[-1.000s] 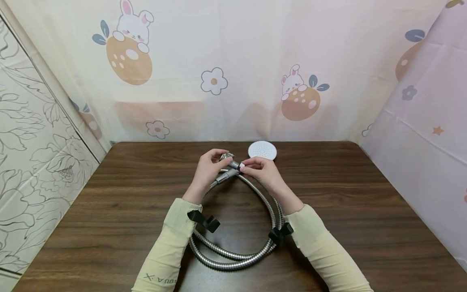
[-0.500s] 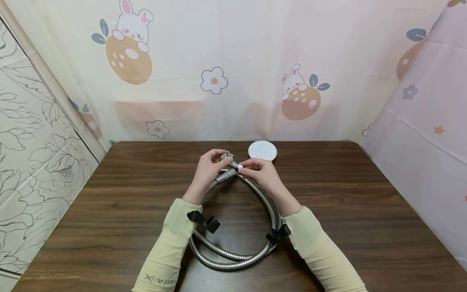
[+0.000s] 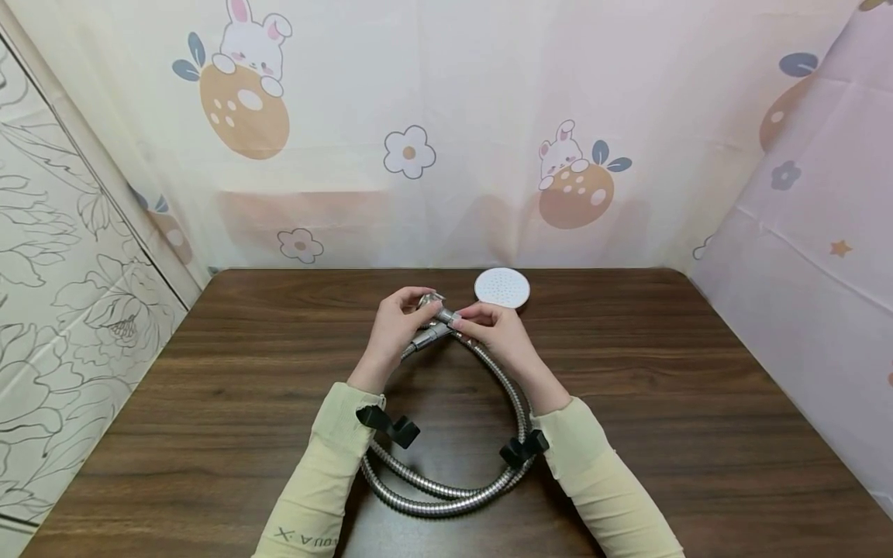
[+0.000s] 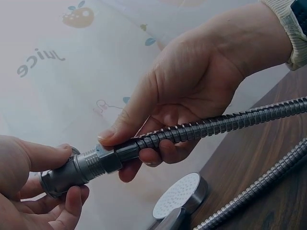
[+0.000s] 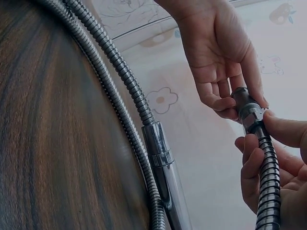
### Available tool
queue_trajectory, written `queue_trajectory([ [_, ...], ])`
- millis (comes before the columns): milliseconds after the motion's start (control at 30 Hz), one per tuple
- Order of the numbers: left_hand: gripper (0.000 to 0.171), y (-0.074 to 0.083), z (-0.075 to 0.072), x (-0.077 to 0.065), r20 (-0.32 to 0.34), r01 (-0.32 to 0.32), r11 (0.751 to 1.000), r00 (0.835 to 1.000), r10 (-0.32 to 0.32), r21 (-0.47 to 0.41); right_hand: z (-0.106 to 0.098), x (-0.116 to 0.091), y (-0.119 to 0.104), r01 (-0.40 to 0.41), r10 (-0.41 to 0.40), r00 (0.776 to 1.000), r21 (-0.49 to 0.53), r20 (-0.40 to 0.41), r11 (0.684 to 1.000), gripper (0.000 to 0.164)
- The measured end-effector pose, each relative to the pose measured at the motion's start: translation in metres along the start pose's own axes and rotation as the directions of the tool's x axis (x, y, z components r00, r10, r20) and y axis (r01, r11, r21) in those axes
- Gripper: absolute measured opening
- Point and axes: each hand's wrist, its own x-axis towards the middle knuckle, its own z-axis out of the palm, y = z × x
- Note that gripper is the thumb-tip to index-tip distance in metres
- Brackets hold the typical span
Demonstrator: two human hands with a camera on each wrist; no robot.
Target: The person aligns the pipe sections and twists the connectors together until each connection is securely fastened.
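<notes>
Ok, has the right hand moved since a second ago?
Yes: in the head view, the right hand has swung slightly left at the wrist, judged against the fixed table.

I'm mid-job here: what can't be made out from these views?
Left wrist view: how far the nut is screwed onto the metal fitting; the nut covers that part of the thread.
Left wrist view: the lower handle, cut off by the bottom edge.
Right wrist view: the face of the shower head, out of frame.
Head view: part of the hose, hidden behind the left sleeve.
</notes>
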Motion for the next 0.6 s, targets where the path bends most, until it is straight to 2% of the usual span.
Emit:
queue_trajectory([
  [333, 0.030, -0.0025, -0.0007, -0.0011, 0.001, 0.004, 0.999, 1.000, -0.004, 0.033, 0.0016, 0.0001, 0.0008, 0.001, -0.004, 0.999, 0.071, 0.046, 0.997, 0.026],
  [433, 0.029, -0.0038, 0.0000, -0.0004, -0.008, -0.002, 0.999, 1.000, 0.002, 0.039, 0.0014, -0.0009, -0.0011, 0.004, -0.007, 0.999, 0.054, 0.051, 0.999, 0.025],
  [600, 0.027, -0.0063, 0.0006, 0.0008, -0.031, -0.009, 0.999, 0.999, 0.010, 0.036, 0.0008, -0.0031, -0.0056, -0.009, 0.010, 0.999, -0.031, 0.052, 0.999, 0.030],
])
